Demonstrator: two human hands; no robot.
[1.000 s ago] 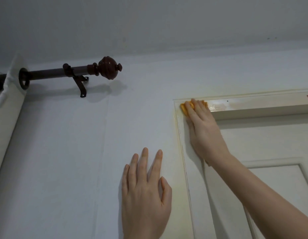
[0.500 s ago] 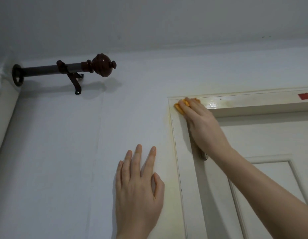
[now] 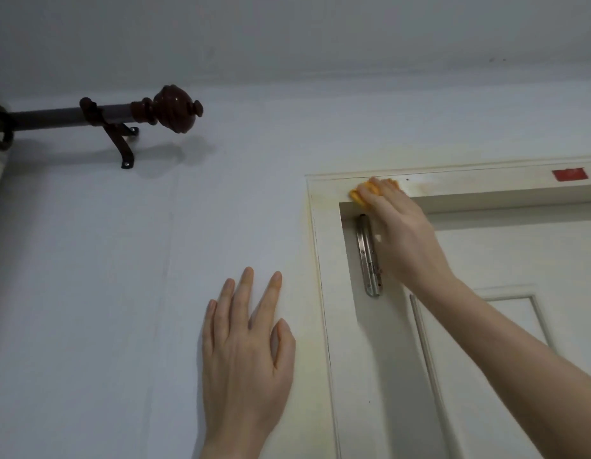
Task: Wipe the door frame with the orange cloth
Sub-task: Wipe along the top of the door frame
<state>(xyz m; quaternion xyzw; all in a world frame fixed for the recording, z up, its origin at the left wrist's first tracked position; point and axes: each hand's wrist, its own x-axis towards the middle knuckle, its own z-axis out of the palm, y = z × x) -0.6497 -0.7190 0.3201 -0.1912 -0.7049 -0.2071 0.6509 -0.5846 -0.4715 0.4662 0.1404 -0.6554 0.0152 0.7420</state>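
My right hand [image 3: 403, 233], fingers flat, presses the orange cloth [image 3: 361, 196] on the door frame [image 3: 324, 293] near its top-left corner; the rail [image 3: 486, 183] runs rightward. Left hand [image 3: 247, 352] flat on the wall [image 3: 122, 293].

The right hand [image 3: 403, 233] largely hides the orange cloth [image 3: 359, 196].

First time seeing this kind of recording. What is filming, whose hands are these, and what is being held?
No machine here: a person's bare hands, filmed by one camera worn on the head, looking up at a doorway's top corner. The right hand presses an orange cloth against the top of the door frame. The left hand rests flat on the wall, holding nothing. A metal hinge sits below the cloth, a red sticker further right, a curtain rod at upper left.
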